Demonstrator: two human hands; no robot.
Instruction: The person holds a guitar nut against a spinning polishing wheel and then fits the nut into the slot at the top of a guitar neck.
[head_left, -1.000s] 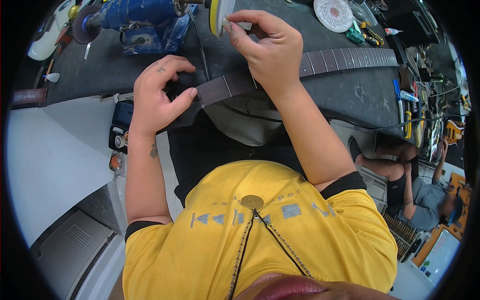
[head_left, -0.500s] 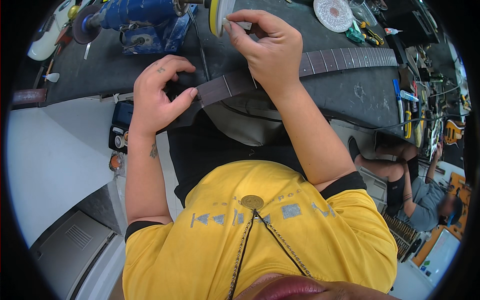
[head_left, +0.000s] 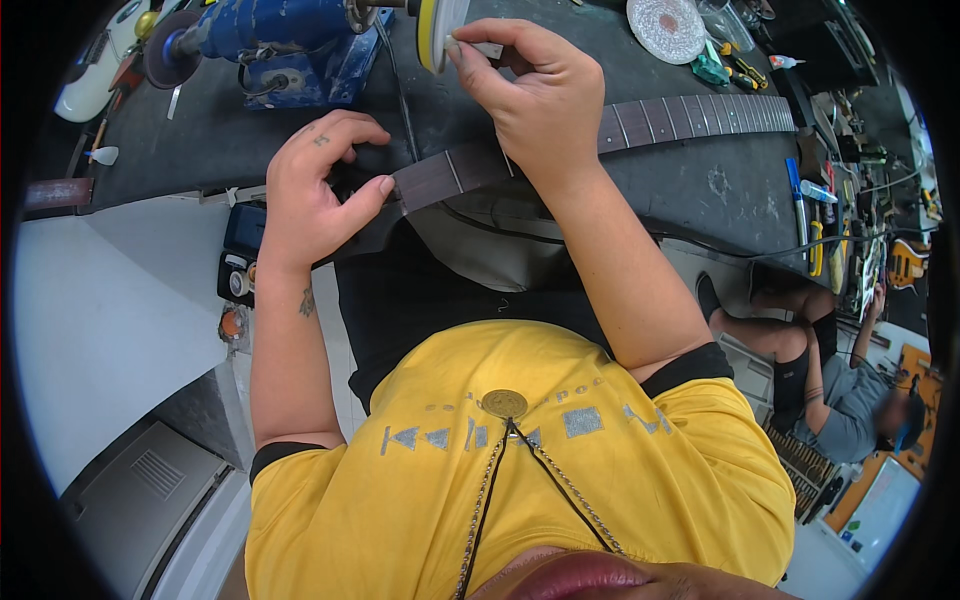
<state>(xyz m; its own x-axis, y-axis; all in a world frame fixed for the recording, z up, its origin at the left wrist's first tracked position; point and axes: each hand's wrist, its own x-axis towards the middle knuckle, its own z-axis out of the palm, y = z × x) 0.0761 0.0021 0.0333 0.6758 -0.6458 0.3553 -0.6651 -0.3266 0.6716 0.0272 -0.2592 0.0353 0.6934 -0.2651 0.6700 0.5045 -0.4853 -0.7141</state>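
Observation:
My right hand (head_left: pixel 535 105) pinches a small pale piece (head_left: pixel 492 50) between thumb and index finger, right at the yellow-and-white wheel (head_left: pixel 432 40) of a blue bench motor (head_left: pixel 290 55). My left hand (head_left: pixel 320 190) is open, fingers loosely curved and apart, with its thumb touching the near end of a dark fretted fingerboard (head_left: pixel 690 125). That board lies along the front of the black bench (head_left: pixel 160 150) and passes behind my right hand, which hides part of it.
At the back right are a clear round dish (head_left: pixel 665 28) and pliers (head_left: pixel 740 70). Pens and cutters (head_left: pixel 812 215) lie at the bench's right. A cable (head_left: pixel 720 250) runs along the front edge. A co-worker (head_left: pixel 840 420) sits at the lower right near an orange guitar (head_left: pixel 905 262).
The co-worker's raised hand has shifted slightly left and down since a second ago. My own hands show no visible movement.

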